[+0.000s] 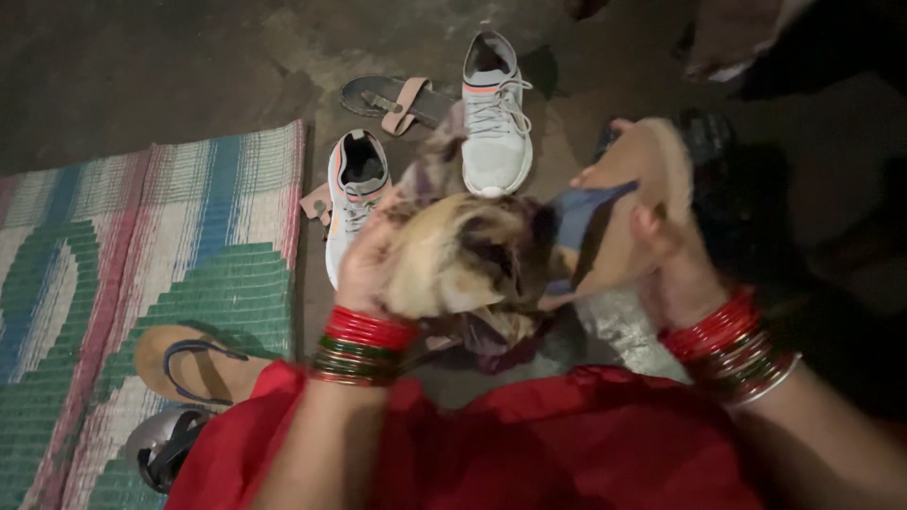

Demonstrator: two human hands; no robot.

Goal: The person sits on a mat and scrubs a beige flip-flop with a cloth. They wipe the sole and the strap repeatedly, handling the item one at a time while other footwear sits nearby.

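Observation:
My right hand (pixel 666 255) grips a tan flip-flop sandal (pixel 628 189) with a blue strap, held up on edge in the middle of the view. A crumpled, stained cloth (pixel 463 260) is bunched in my left hand (pixel 364 269) and pressed against the sandal's strap side. Both wrists carry stacks of red and green bangles. My red garment fills the bottom of the view.
A matching tan sandal (pixel 194 364) lies on a striped woven mat (pixel 142 246) at left, with a dark sandal (pixel 165 449) below it. Two white sneakers (pixel 496 113) (pixel 354 194) and a brown-strapped sandal (pixel 397 99) sit on the dark floor ahead. Dark shapes lie at right.

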